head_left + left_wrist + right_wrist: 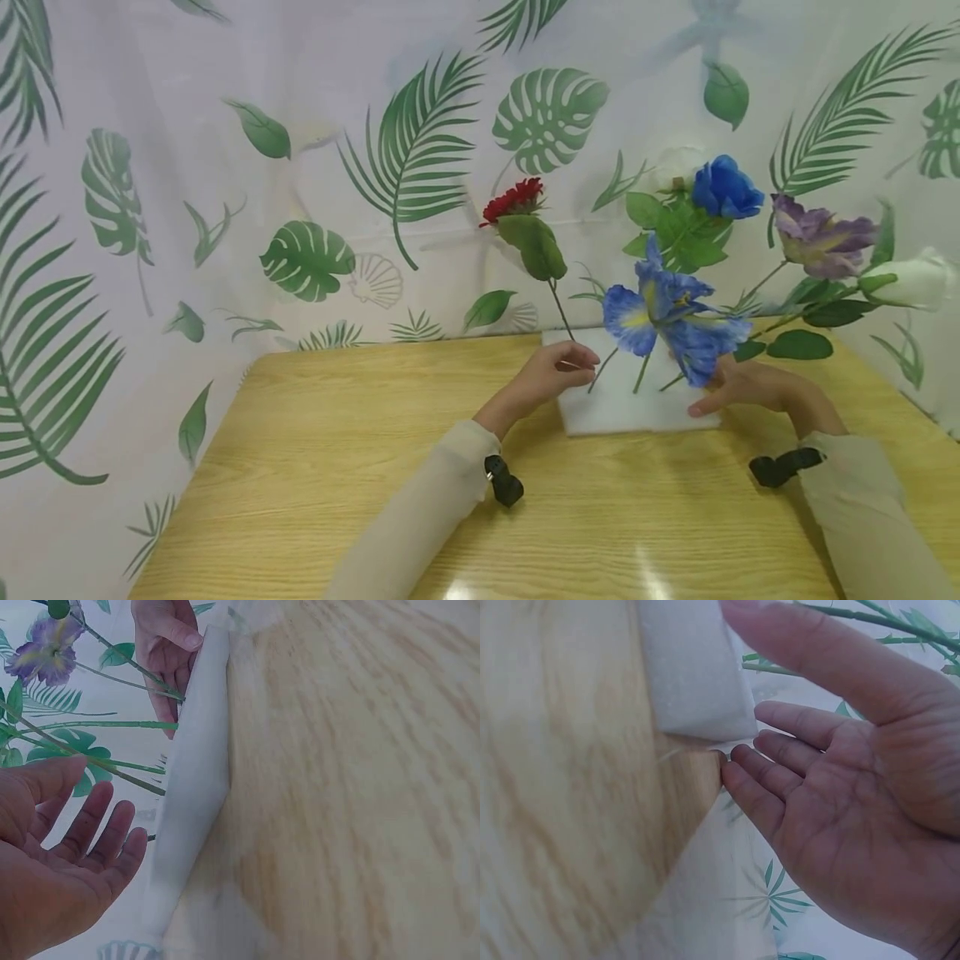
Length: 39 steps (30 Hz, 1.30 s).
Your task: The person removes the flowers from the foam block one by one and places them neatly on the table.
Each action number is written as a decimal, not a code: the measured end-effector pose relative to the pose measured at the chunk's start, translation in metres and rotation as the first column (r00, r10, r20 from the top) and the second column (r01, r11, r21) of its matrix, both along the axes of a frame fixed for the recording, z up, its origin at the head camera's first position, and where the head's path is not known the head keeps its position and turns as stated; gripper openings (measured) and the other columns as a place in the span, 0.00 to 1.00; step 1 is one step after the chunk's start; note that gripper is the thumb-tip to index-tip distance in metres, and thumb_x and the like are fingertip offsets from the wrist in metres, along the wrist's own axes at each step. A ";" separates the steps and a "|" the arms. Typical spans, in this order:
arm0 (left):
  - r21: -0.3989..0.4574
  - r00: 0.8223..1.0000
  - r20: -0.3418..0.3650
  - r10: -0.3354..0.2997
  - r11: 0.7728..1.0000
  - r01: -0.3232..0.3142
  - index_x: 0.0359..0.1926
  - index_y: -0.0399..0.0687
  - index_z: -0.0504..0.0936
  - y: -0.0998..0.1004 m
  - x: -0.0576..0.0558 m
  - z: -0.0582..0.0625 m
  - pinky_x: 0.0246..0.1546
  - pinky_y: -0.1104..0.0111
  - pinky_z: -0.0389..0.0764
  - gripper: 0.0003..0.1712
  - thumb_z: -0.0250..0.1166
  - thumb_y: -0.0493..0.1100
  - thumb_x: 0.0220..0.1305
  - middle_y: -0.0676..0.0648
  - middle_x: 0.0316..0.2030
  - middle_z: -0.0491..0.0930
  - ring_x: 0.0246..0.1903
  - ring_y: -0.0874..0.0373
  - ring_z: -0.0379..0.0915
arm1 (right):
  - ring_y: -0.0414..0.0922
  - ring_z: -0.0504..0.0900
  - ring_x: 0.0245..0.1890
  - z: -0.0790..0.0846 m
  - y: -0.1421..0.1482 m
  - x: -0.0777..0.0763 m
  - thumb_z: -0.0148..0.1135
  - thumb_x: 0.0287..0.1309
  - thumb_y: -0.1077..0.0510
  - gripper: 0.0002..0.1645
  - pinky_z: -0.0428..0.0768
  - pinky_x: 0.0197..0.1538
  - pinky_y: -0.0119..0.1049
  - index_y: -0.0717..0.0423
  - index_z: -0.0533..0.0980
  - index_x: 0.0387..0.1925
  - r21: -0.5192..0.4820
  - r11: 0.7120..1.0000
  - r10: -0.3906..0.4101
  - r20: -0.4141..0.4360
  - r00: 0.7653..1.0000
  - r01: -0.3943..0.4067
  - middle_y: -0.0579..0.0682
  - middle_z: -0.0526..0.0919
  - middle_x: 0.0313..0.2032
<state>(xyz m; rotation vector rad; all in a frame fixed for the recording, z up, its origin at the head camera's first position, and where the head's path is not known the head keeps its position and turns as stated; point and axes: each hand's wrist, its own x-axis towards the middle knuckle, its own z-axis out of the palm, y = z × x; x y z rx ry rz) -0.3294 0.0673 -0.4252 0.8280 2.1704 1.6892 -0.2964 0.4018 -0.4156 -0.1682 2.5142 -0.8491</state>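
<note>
Stems [641, 373] seem under adjustment, left hand [551, 372] at nine o'clock of the white block [615, 418], right hand [761, 389] at three, both relaxed, empty; next needs a light pinch.

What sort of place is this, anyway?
Probably a makeshift indoor workspace: a wood-grain table set before a leaf-patterned backdrop, with flowers, perhaps artificial, standing in a white block.
</note>
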 end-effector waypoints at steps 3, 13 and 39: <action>0.015 1.000 0.019 -0.010 1.000 0.009 0.47 0.42 0.80 0.002 -0.002 -0.003 0.41 0.74 0.79 0.13 0.64 0.37 0.60 0.44 0.42 0.81 0.40 0.62 0.77 | 0.71 0.53 0.64 0.001 0.001 0.000 0.66 0.51 0.40 0.53 0.62 0.58 0.66 0.71 0.52 0.62 -0.012 1.000 -0.001 -0.014 1.000 0.001 0.76 0.50 0.65; 0.015 1.000 0.010 0.004 1.000 -0.004 0.44 0.44 0.81 0.009 0.001 -0.007 0.43 0.64 0.80 0.10 0.63 0.39 0.62 0.45 0.41 0.81 0.36 0.63 0.76 | 0.63 0.69 0.54 0.003 0.003 0.001 0.66 0.51 0.40 0.47 0.73 0.49 0.51 0.71 0.60 0.58 0.037 0.999 0.024 -0.056 0.998 -0.022 0.70 0.66 0.55; 0.047 0.998 -0.045 0.050 0.998 -0.048 0.44 0.32 0.77 0.005 0.024 0.015 0.40 0.75 0.76 0.09 0.58 0.32 0.65 0.35 0.44 0.79 0.43 0.50 0.76 | 0.74 0.43 0.66 0.007 -0.009 0.016 0.66 0.52 0.41 0.56 0.55 0.58 0.72 0.58 0.47 0.72 0.038 0.991 0.132 -0.142 0.981 -0.128 0.73 0.44 0.69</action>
